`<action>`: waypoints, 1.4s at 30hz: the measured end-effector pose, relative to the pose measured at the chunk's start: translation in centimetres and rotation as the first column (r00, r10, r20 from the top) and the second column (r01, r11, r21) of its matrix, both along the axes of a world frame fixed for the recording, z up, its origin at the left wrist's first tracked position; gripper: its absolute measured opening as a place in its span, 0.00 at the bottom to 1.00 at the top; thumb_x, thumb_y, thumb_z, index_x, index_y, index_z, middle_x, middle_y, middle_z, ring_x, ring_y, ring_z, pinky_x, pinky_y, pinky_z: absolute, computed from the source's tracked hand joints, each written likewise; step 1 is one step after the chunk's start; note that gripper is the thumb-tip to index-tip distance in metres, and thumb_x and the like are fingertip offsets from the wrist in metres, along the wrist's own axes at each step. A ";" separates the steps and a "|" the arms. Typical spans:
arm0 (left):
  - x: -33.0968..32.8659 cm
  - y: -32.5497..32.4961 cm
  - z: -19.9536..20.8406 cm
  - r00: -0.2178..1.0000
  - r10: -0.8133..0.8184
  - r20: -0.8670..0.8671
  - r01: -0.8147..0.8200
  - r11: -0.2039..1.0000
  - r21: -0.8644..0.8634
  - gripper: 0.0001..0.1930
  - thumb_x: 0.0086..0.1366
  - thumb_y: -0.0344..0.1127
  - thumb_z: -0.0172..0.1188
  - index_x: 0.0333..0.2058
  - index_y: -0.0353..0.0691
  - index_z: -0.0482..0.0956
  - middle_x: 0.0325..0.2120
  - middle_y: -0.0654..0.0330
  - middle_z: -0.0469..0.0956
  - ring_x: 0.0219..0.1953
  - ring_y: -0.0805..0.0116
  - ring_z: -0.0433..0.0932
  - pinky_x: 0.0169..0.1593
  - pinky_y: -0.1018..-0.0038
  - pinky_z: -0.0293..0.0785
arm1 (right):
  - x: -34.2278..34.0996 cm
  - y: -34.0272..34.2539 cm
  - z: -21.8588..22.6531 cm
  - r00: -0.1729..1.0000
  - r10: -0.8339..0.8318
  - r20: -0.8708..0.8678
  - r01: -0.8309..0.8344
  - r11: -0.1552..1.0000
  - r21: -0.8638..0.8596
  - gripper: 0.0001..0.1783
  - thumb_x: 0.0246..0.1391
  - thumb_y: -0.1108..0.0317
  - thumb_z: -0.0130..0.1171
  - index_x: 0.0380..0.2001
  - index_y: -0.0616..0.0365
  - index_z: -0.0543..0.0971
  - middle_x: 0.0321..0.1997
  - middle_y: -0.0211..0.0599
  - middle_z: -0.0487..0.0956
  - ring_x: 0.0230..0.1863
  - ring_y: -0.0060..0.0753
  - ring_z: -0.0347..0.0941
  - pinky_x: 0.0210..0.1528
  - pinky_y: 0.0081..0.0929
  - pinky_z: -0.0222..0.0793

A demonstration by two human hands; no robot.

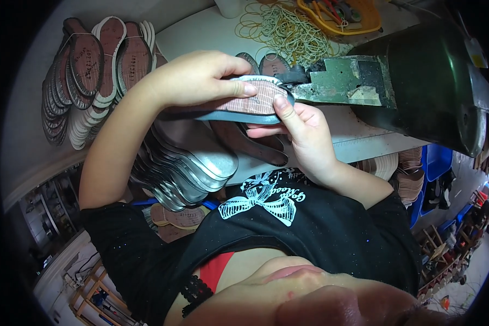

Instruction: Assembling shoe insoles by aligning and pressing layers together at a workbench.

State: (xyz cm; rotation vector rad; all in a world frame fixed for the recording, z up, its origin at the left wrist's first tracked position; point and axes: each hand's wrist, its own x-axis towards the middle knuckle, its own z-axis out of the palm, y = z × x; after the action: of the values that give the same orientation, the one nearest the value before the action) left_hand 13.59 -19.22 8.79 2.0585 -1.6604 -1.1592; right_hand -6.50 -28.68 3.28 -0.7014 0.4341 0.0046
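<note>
My left hand [201, 81] is closed on a shoe sole [262, 98] from its far side, the thumb pressing on its top face. The sole has a pinkish-brown, finely lined top and a grey edge. At its right end my right hand [309, 127] pinches it, thumb on top and fingers beneath. That end sits right by the black foot [294, 76] at the tip of a green machine arm [339, 81]; whether they touch I cannot tell. Behind the sole lies another brown sole piece [273, 64], and a dark curved one [250, 146] lies below my hands.
Bundled brown and white soles [108, 54] stand at the far left. Nearer lies a fanned stack of shiny grey soles [193, 163]. A tangle of pale cord [290, 32] and an orange tray [337, 27] of tools are at the back. The dark green machine body [424, 81] fills the right.
</note>
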 end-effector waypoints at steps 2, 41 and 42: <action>-0.7 0.3 0.1 0.990 0.108 -0.095 -0.102 0.992 0.069 0.22 0.64 0.52 0.55 0.27 0.34 0.73 0.17 0.63 0.68 0.22 0.75 0.65 0.27 0.73 0.63 | -0.1 0.0 -0.1 1.000 -0.017 0.002 0.017 1.000 -0.009 0.23 0.64 0.55 0.47 0.44 0.67 0.77 0.41 0.43 0.80 0.37 0.29 0.79 0.41 0.26 0.78; -5.8 1.2 -0.6 0.609 0.744 -0.274 -0.650 0.666 0.366 0.30 0.59 0.62 0.56 0.15 0.37 0.75 0.09 0.59 0.72 0.08 0.75 0.66 0.15 0.81 0.58 | -6.8 -3.5 -1.1 0.936 0.352 -0.012 -0.338 0.888 -0.311 0.14 0.52 0.65 0.63 0.34 0.67 0.81 0.32 0.33 0.81 0.32 0.16 0.74 0.37 0.17 0.71; -5.5 1.0 -0.7 0.673 0.718 -0.178 -0.678 0.695 0.239 0.30 0.57 0.63 0.58 0.15 0.38 0.75 0.09 0.61 0.71 0.10 0.76 0.67 0.18 0.81 0.59 | -6.4 -3.3 -1.5 0.955 0.297 -0.009 -0.285 0.905 -0.317 0.14 0.53 0.65 0.62 0.34 0.67 0.81 0.32 0.33 0.81 0.32 0.16 0.74 0.37 0.17 0.71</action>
State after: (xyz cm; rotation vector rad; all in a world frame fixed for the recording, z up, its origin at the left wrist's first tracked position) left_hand 8.13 -18.17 8.07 2.1922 -0.5390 -1.2017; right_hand -12.94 -31.94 1.82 -1.0766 0.2902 0.2080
